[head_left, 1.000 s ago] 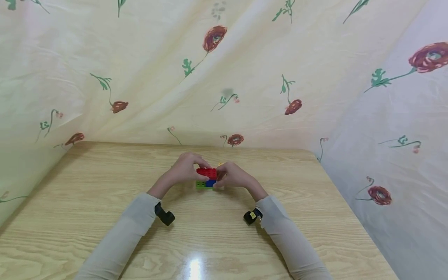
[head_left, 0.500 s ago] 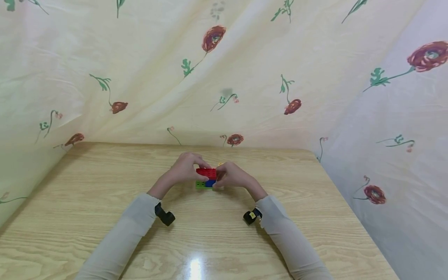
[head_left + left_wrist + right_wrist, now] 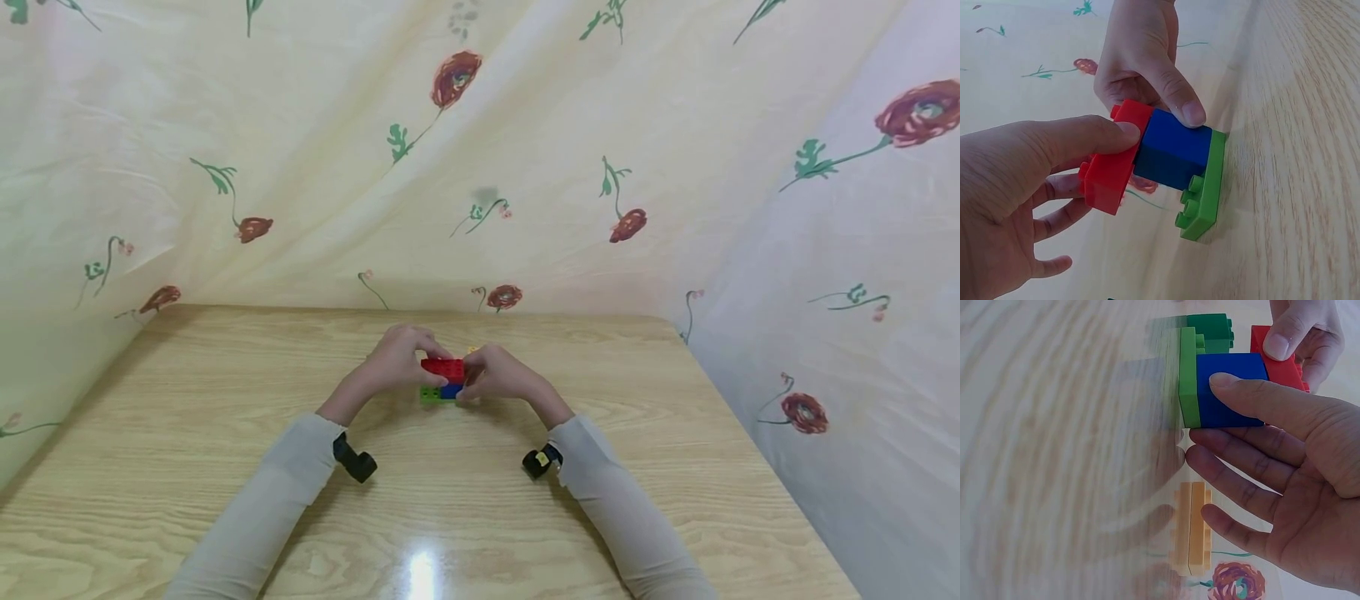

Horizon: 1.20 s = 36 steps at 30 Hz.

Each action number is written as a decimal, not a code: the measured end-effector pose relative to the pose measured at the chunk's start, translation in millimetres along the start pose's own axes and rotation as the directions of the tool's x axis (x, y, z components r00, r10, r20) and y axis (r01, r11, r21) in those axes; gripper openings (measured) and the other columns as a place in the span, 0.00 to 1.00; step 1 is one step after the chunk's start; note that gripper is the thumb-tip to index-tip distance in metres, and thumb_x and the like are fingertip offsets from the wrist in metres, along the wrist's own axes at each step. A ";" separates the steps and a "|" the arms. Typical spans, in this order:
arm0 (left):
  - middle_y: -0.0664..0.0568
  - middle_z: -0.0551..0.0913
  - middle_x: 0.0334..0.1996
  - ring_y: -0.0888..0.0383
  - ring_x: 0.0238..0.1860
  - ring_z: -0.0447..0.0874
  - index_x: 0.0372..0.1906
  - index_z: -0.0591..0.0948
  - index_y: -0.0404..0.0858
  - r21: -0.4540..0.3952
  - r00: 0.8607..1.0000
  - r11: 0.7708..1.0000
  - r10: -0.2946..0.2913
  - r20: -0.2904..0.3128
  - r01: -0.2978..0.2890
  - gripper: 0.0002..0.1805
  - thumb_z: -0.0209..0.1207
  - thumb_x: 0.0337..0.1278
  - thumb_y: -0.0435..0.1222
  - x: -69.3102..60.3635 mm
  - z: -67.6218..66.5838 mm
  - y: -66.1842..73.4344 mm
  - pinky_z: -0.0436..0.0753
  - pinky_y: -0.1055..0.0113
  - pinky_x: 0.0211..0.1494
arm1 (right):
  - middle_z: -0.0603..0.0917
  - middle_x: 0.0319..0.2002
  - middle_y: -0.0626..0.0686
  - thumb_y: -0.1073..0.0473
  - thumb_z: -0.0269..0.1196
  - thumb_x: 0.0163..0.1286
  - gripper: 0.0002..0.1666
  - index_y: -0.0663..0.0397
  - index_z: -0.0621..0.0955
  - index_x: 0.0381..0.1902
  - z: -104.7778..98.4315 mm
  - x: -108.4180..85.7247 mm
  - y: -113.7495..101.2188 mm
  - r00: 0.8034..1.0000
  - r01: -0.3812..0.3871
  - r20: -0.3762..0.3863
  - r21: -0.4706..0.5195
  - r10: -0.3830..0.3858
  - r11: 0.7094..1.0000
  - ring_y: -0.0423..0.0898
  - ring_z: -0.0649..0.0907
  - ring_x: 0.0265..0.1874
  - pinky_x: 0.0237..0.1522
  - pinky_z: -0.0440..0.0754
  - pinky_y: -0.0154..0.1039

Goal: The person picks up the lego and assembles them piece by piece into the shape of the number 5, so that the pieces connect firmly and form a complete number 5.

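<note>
The left hand (image 3: pixel 1019 175) is closed in a pinch, its thumb on the near side of the red brick (image 3: pixel 1110 178) and its other fingers behind; I read that hold as firm, though the far contact is hidden from me. The right hand (image 3: pixel 1300 481) pinches the blue brick (image 3: pixel 1235 403), thumb flat on its near face, while the lower fingers reach out loosely. The red brick lies on top of the blue one and overhangs it on the left; I see a dark seam between them but cannot tell whether they are fully pressed together. Force on that overhang is my main worry: it could lever the red brick off, or tip the blue one if the right hand's grip slackens. Underneath, the light green brick (image 3: pixel 1207 194) bears the blue brick at one end, its bare studs below the overhang, and neither hand visibly pins it, so an upward or twisting pull might peel it loose. Beyond, the dark green brick (image 3: pixel 1210 331) and the yellow brick (image 3: pixel 1196 528) rest on the worktop (image 3: pixel 442 517); a careless sweep of those extended right fingers might nudge the yellow one.
</note>
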<state>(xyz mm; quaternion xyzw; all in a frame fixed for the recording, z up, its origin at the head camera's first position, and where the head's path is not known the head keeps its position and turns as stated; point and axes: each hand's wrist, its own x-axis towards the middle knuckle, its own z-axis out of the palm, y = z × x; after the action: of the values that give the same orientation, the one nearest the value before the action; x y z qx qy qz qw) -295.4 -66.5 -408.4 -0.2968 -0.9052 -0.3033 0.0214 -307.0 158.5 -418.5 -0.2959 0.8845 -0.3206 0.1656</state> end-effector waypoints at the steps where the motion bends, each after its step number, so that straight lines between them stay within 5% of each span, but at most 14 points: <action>1: 0.56 0.89 0.37 0.49 0.47 0.80 0.45 0.92 0.49 0.005 1.000 1.000 0.001 0.001 -0.001 0.16 0.77 0.48 0.44 0.1 -0.1 0.2 0.72 0.49 0.58 | 0.91 0.38 0.52 0.61 0.74 0.62 0.14 0.57 0.88 0.46 -0.1 0.0 -0.1 1.000 0.000 0.000 0.001 0.000 1.000 0.41 0.86 0.35 0.43 0.85 0.36; 9: 0.54 0.90 0.43 0.48 0.55 0.79 0.45 0.92 0.48 0.007 1.000 1.000 -0.017 0.006 0.017 0.16 0.77 0.48 0.44 -0.5 -0.3 1.8 0.68 0.43 0.68 | 0.91 0.37 0.51 0.61 0.75 0.62 0.13 0.56 0.88 0.45 0.0 0.7 0.4 1.000 0.009 -0.003 -0.009 -0.009 1.000 0.41 0.86 0.34 0.42 0.85 0.35; 18: 0.57 0.87 0.39 0.48 0.48 0.79 0.43 0.92 0.46 -0.025 1.000 1.000 -0.002 0.009 0.003 0.14 0.77 0.49 0.43 -0.5 0.7 -0.6 0.72 0.50 0.58 | 0.91 0.38 0.52 0.61 0.74 0.62 0.13 0.56 0.88 0.44 -0.9 1.3 1.1 1.000 0.011 0.009 -0.010 -0.011 1.000 0.41 0.86 0.35 0.43 0.85 0.35; 36: 0.57 0.88 0.42 0.55 0.47 0.82 0.43 0.91 0.47 -0.015 0.999 0.999 -0.033 0.012 0.033 0.14 0.77 0.49 0.44 0.7 3.4 -3.8 0.73 0.50 0.61 | 0.91 0.38 0.52 0.61 0.74 0.62 0.13 0.56 0.89 0.45 -0.5 0.7 1.1 1.000 0.006 0.001 -0.011 -0.006 1.000 0.42 0.86 0.35 0.45 0.84 0.36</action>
<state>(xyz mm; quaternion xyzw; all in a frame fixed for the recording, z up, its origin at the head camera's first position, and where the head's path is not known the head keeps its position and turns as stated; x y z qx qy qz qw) -297.6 -66.7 -413.0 -0.2836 -0.9079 -0.3086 0.0088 -308.3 159.0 -418.9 -0.2994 0.8853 -0.3162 0.1634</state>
